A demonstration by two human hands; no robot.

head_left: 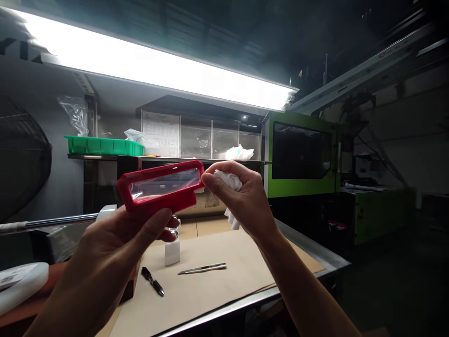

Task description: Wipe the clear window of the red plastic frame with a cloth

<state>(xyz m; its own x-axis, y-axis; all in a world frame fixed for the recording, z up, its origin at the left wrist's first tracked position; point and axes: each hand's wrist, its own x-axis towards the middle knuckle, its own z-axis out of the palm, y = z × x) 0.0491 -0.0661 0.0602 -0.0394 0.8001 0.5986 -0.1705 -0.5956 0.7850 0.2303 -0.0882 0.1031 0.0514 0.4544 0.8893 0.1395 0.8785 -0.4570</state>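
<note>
A red plastic frame with a clear window [159, 204] is held up above the table, slightly tilted. My left hand [122, 238] grips it from below, with the thumb on its lower edge. At the frame's right end, the thumb and fingertips of my right hand [242, 192] pinch its corner. A crumpled white cloth [229, 180] is tucked in my right hand, and part of it hangs below the palm. Under the hands, a utility knife [203, 268] and a black pen [153, 282] lie on the cardboard-covered table [206, 292]. A small white bottle [172, 252] stands behind them.
A green tray [105, 146] with plastic bags sits on the shelf at the back left. White crumpled material [240, 153] lies on the shelf's right part. A bright lamp [157, 61] hangs overhead. A green machine [303, 157] stands at the right, and a white roll [24, 285] lies at lower left.
</note>
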